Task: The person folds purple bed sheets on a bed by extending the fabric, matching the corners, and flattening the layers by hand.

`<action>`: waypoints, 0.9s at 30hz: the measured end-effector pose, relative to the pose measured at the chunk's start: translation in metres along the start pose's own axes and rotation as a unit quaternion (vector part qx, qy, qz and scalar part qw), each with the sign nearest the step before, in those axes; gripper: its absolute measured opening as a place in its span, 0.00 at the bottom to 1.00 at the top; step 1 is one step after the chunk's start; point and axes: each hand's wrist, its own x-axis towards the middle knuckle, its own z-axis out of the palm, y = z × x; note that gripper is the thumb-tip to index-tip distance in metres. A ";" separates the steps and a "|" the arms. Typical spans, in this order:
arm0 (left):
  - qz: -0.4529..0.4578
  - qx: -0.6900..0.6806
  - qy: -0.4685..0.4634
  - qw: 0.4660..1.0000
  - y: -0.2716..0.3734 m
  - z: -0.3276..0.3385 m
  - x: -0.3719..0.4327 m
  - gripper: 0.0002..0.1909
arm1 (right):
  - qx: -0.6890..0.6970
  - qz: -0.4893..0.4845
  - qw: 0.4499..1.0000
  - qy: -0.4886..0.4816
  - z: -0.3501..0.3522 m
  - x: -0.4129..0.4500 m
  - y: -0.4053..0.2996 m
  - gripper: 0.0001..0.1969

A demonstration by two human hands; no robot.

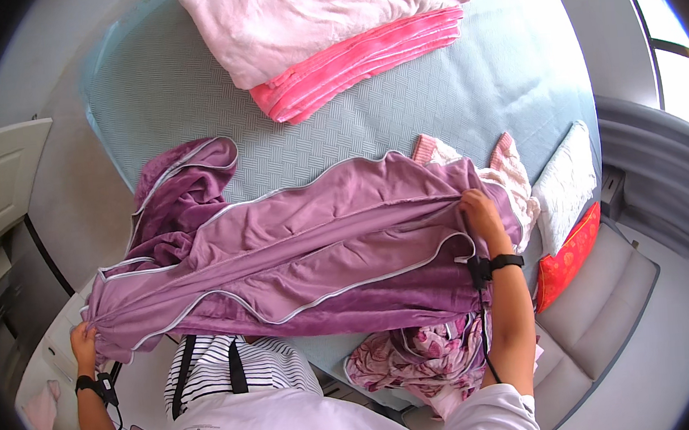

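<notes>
A purple plush fabric piece with white piping (297,237) stretches across the view over the near part of the bed. At its left end, my left hand (84,343) grips a gathered edge. Near its right end, my right hand (479,206) is closed on a fold of the same fabric. The middle shows a long lengthwise fold, with paler cloth above and darker plush along the lower side. A bunched plush part (180,198) lies on the bed at the left; whether it joins the held piece is unclear.
Folded pink blankets (361,60) lie on the bed (313,141). At the right are a knitted garment (517,181), a white pillow (566,186), a red cushion (569,257) and a grey padded headboard (598,303). Crumpled floral bedding (424,355) lies below the purple fabric.
</notes>
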 end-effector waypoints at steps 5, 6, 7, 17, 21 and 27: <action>0.007 0.026 0.048 0.998 0.035 -0.015 0.025 0.11 | -0.046 0.012 0.987 0.152 -0.089 -0.061 -0.001 0.04; 0.014 0.080 0.073 0.994 0.057 -0.020 0.032 0.12 | -0.038 0.021 0.978 0.202 -0.108 -0.082 0.001 0.04; 0.025 0.073 0.083 0.994 0.064 -0.027 0.042 0.12 | -0.028 0.025 0.967 0.253 -0.128 -0.106 0.004 0.03; 0.250 0.006 0.244 0.937 0.193 -0.151 0.099 0.11 | 0.329 0.037 0.803 0.495 -0.272 -0.412 -0.092 0.11; 0.351 -0.106 0.347 0.863 0.282 -0.226 0.086 0.13 | 0.360 -0.043 0.660 0.658 -0.257 -0.530 -0.126 0.10; 0.489 -0.088 0.260 0.828 0.384 -0.243 0.090 0.11 | 0.081 0.227 0.741 0.627 -0.123 -0.603 -0.112 0.10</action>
